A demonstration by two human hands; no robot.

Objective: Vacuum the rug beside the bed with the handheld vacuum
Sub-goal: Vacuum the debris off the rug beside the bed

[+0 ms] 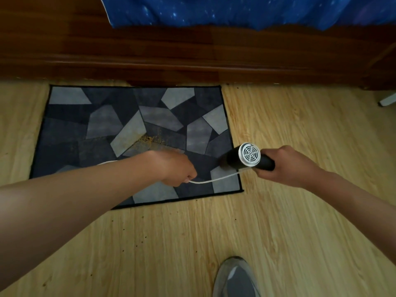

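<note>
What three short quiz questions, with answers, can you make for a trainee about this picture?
1. True or false: the right hand holds the handheld vacuum.
2. What does the left hand hold? A: the white cord. B: a brush. C: nothing.
3. Fill in: the yellowish crumbs lie on the ____.
Key: 1 true; 2 A; 3 rug.

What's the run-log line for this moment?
right hand: grips vacuum | left hand: pinches cord | crumbs: on rug
</note>
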